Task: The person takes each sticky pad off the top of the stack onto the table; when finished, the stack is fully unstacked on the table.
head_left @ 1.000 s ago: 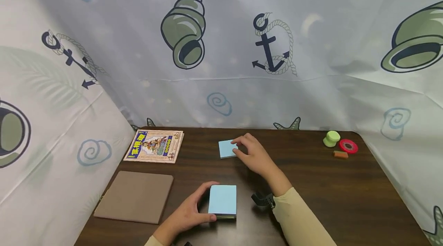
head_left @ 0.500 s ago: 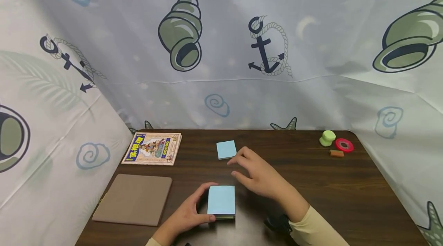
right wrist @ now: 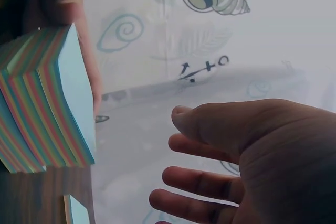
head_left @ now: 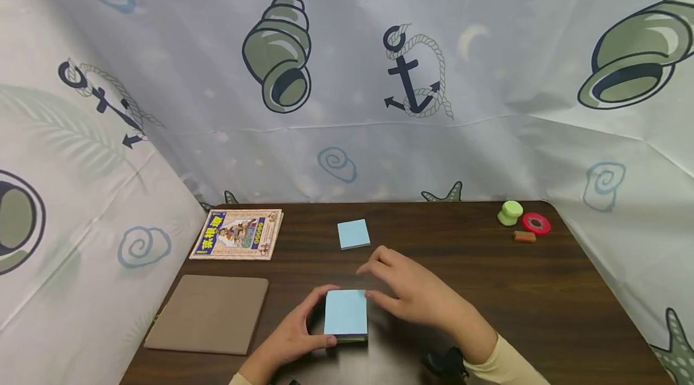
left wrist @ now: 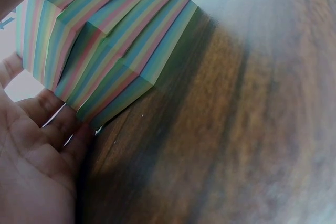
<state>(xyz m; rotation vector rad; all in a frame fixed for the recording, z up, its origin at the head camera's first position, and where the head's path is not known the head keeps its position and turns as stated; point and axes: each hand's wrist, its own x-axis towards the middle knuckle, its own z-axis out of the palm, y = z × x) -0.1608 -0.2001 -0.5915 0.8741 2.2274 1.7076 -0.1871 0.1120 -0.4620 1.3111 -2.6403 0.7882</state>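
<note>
Left hand (head_left: 291, 332) on the tall block of striped-edged paper pads with a pale blue top (head_left: 346, 313), right hand (head_left: 410, 287) beside it

I take the paper block as my landmark; it rests on the dark wood-grain table (head_left: 461, 264). Farthest left of it on my head view lies a flat, rectangular taupe folder (head_left: 208, 314), well apart from the block. Beyond that folder, up and to the left of the block, I see a cream paper booklet (head_left: 238, 233) with a blue band and a colourful illustrated cover.

Against the block's left side is the left hand. It grips the block, thumb at the near corner, fingers reaching round the far side; my left wrist view shows fingers against the paper, whose edges are striped green, blue, yellow and red.

Straight beyond the block lies a thin, square light blue paper pad (head_left: 353, 234), apart from both hands.

Just right of the block, the right hand has its fingers loosely bent and its thumb apart from them, holding nothing. My right wrist view shows a gap between it and the block.

Far right of the block and beyond it, I make out a squat light green object with a narrowed waist (head_left: 510, 213), a small orange-brown bar (head_left: 525, 237) and a flat red disc with a dark centre (head_left: 536, 223).
</note>
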